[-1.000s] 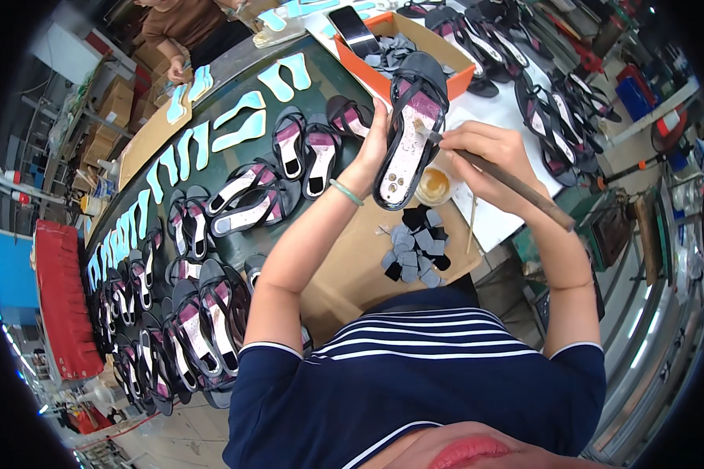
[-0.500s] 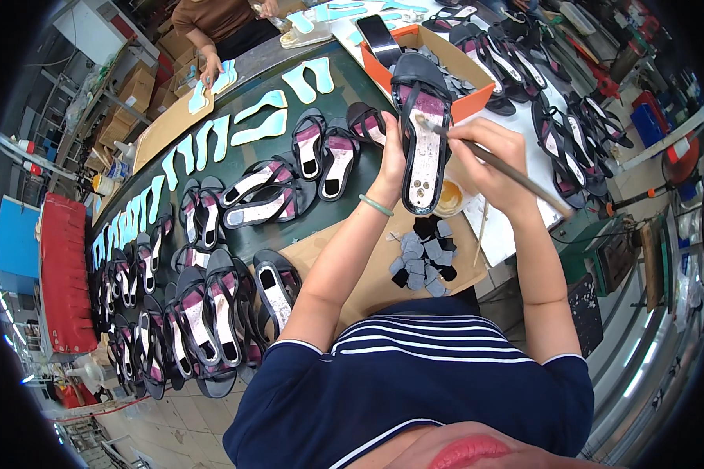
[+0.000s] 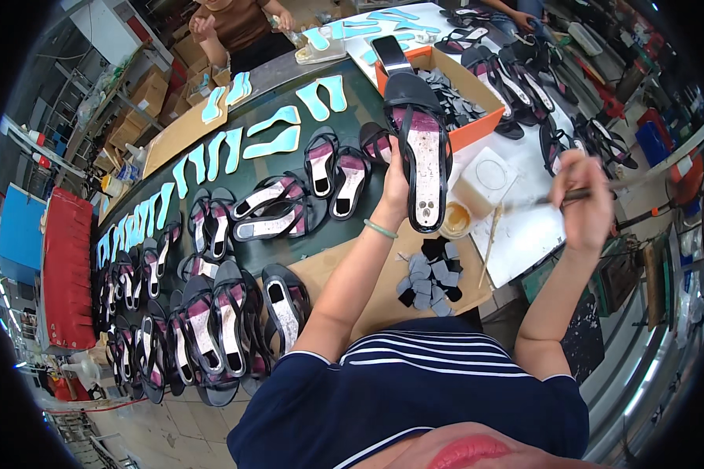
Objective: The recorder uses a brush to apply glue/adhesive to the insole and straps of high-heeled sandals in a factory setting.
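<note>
My left hand (image 3: pixel 397 187) grips a black strappy sandal (image 3: pixel 428 176) by its side, held up with its pale, blotchy insole facing me. Two small round metal heads sit near its heel, and purple lining shows under the straps. Off to the right, my right hand (image 3: pixel 583 205) is closed around a brush (image 3: pixel 533 202), both smeared by motion, the bristle end pointing left. Beside the sandal's heel stands a small pot of yellowish glue (image 3: pixel 456 220). Below it, grey and black square patches (image 3: pixel 429 275) lie heaped on brown cardboard (image 3: pixel 352 281).
An orange box (image 3: pixel 486 129) of grey patches stands behind the sandal, with a phone (image 3: pixel 391 55) on its edge. A white block-like container (image 3: pixel 489 173) is by the pot. Many sandals (image 3: pixel 274 207) and light-blue insole pieces (image 3: pixel 270 129) cover the green table. Another person (image 3: pixel 242 35) sits opposite.
My right hand has swung right with the brush, away from the sandal's insole. The sandal stays in my left hand. The other person's hand has lifted from the blue pieces.
</note>
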A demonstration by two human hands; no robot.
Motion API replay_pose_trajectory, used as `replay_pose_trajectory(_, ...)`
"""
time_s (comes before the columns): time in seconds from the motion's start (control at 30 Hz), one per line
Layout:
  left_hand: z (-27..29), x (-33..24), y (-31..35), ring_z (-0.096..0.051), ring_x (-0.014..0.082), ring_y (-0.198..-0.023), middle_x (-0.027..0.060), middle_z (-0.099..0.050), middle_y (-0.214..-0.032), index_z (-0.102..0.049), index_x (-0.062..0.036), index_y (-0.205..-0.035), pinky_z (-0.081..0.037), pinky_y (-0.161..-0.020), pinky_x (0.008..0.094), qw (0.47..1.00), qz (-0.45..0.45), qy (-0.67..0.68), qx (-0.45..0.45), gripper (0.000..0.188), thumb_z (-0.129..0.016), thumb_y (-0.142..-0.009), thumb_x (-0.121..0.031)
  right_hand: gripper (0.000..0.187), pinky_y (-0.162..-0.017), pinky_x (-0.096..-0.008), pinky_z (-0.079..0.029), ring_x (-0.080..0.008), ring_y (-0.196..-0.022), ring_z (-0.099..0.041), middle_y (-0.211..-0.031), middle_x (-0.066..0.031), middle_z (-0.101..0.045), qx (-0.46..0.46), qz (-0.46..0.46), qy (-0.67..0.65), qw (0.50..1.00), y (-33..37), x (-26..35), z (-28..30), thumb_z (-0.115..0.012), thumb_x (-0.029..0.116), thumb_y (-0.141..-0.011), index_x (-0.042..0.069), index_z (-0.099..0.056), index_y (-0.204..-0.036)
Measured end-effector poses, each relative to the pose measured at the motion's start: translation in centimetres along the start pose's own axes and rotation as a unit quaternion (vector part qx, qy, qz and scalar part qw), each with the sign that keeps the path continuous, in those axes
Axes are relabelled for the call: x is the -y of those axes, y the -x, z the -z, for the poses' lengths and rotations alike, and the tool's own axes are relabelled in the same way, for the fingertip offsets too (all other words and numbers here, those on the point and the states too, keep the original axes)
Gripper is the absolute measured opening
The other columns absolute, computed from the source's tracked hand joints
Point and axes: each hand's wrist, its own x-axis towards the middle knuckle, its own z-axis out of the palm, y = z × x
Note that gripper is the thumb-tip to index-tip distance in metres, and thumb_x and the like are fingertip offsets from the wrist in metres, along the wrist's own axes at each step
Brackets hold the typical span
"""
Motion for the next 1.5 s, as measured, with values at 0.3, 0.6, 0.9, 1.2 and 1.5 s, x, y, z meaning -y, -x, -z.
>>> replay_pose_trajectory(0.3, -4.1, 0.3, -0.8, -0.060, 0.0236, -0.106, 0.0115, -0.059, -0.121, -0.047, -0.0040, -0.130, -0.049, -0.093, 0.0400, 0.997, -0.063, 0.028, 0.043, 0.073, -0.020, -0.096, -0.062, 0.096, -0.090, -0.0284, -0.047, -0.0183, -0.108, -0.056, -0.120, -0.0134, -0.057, 0.059, 0.031, 0.283, 0.957, 4.9, -11.3, -6.9, -0.091, 0.014, -0.060, -0.008, -0.038, -0.136)
replay_pose_trajectory(0.6, -5.0, -4.1, 2.0, -0.060, 0.0159, -0.102, 0.0047, -0.060, -0.115, -0.050, -0.0059, -0.125, -0.052, -0.085, 0.0350, 0.981, -0.157, -0.116, -0.010, 0.035, -0.060, -0.093, -0.012, 0.066, -0.088, -0.0270, -0.048, -0.0132, -0.099, -0.060, -0.111, -0.0114, -0.063, -0.034, 0.002, 0.234, 0.972, 3.9, -8.6, -6.2, -0.078, -0.004, -0.067, -0.009, -0.050, -0.127)
replay_pose_trajectory(0.9, -5.5, -8.0, 5.2, -0.066, 0.0161, -0.084, 0.0119, -0.065, -0.103, -0.055, 0.0040, -0.119, -0.055, -0.079, 0.0298, 0.953, -0.181, -0.230, -0.072, 0.043, -0.065, -0.079, 0.012, 0.073, -0.089, -0.0276, -0.049, -0.0151, -0.103, -0.060, -0.115, -0.0139, -0.062, 0.030, 0.062, 0.328, 0.942, 3.7, -6.2, -5.3, -0.075, -0.012, -0.059, -0.007, -0.052, -0.128)
replay_pose_trajectory(1.2, -5.4, -8.7, 6.0, -0.068, 0.0222, -0.086, 0.0179, -0.068, -0.097, -0.059, 0.0083, -0.107, -0.058, -0.080, 0.0343, 0.952, -0.151, -0.258, -0.062, 0.025, -0.063, -0.082, 0.010, 0.078, -0.079, -0.0267, -0.054, -0.0169, -0.100, -0.063, -0.111, -0.0149, -0.064, 0.052, 0.065, 0.350, 0.933, 3.5, -6.1, -3.5, -0.072, -0.014, -0.055, -0.001, -0.054, -0.130)
replay_pose_trajectory(1.5, -5.3, -9.0, 6.3, -0.068, 0.0237, -0.086, 0.0187, -0.067, -0.096, -0.059, 0.0104, -0.105, -0.060, -0.079, 0.0357, 0.959, -0.130, -0.249, -0.049, 0.022, -0.062, -0.083, 0.009, 0.077, -0.069, -0.0223, -0.053, -0.0120, -0.089, -0.063, -0.103, -0.0116, -0.066, 0.056, 0.051, 0.350, 0.934, 3.5, -6.2, -2.8, -0.072, -0.011, -0.056, -0.002, -0.054, -0.130)
